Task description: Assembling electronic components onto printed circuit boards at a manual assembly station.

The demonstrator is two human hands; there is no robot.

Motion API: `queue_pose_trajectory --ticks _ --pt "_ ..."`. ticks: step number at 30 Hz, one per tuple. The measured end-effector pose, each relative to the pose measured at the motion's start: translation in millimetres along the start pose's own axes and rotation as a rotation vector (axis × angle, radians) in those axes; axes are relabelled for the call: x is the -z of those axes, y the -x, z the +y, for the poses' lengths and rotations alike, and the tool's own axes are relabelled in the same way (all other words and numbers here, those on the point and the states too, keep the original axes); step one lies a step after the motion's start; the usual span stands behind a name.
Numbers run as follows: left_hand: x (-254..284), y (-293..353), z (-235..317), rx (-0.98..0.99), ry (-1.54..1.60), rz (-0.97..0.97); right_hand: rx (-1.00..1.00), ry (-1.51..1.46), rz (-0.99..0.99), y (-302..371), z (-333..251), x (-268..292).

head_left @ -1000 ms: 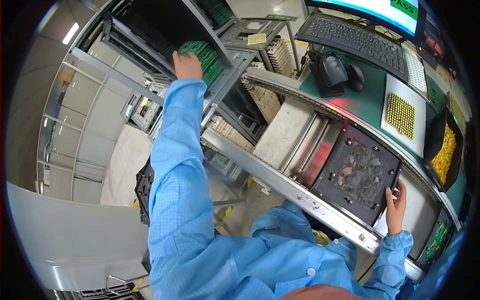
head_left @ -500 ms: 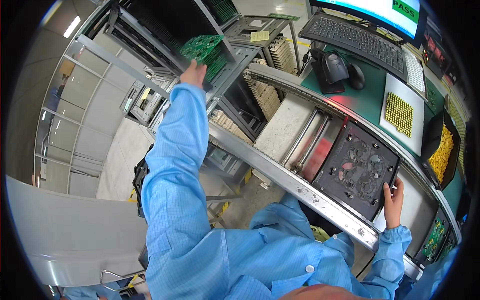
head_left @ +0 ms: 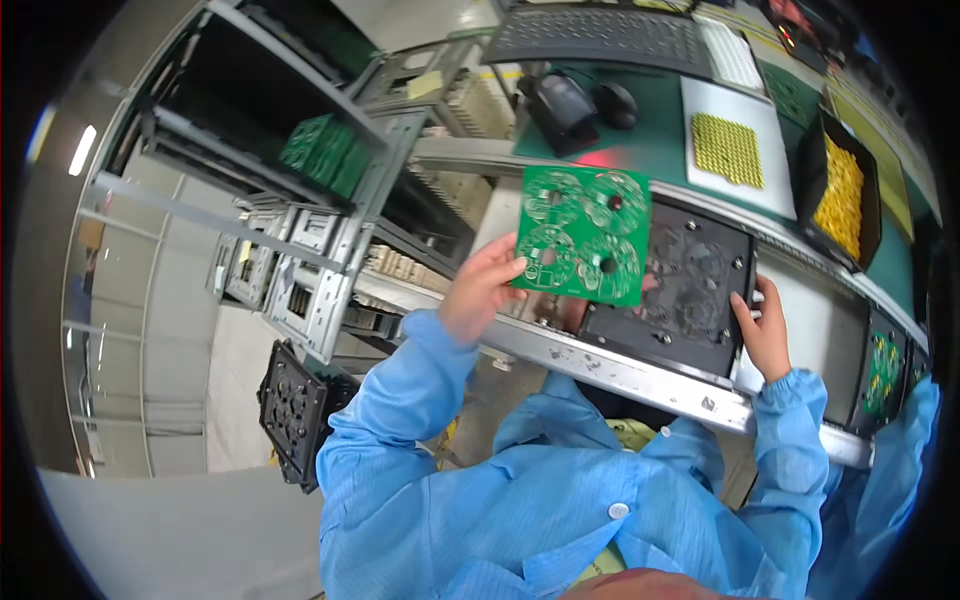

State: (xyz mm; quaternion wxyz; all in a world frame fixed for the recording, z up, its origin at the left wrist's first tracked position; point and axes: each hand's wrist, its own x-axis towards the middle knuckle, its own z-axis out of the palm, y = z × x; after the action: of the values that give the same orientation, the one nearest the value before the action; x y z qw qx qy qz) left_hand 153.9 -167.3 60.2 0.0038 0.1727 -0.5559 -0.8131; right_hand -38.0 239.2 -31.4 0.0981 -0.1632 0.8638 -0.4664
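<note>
A green printed circuit board [head_left: 582,232] with several round patterns and cut-out holes is pinched along its left edge by my left hand [head_left: 482,288]. It hangs tilted over the left part of a black fixture tray [head_left: 722,345], hiding that part. The tray has round recesses and small knobs, and it lies on the metal conveyor rail [head_left: 610,362]. At the tray's right edge, my right hand [head_left: 764,332] has its fingers curled round the side. More green boards [head_left: 325,152] stand in the dark rack on the left.
A green bench beyond the rail holds a scanner [head_left: 563,105], a mouse [head_left: 614,104], a keyboard [head_left: 600,38], a yellow block of round parts [head_left: 727,150] and a black bin [head_left: 808,190] of yellow pieces. Another fixture [head_left: 880,375] with a board sits right, near another person's sleeve [head_left: 895,490].
My left hand has come from the rack to the right with one green board, now above the tray. My right hand stays at the tray's edge. The view has turned somewhat.
</note>
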Motion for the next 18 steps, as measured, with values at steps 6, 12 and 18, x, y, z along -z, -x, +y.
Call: queue_pose_trajectory --ticks 6,12,18 --pt "-9 -71 -20 0.076 0.104 -0.103 0.058 0.089 0.012 -2 -14 1" --pt "12 -137 -19 0.058 0.280 -0.063 0.108 0.097 0.127 5 -27 2" --pt "9 -159 -4 0.093 0.452 0.061 0.134 0.122 0.125 6 -26 4"
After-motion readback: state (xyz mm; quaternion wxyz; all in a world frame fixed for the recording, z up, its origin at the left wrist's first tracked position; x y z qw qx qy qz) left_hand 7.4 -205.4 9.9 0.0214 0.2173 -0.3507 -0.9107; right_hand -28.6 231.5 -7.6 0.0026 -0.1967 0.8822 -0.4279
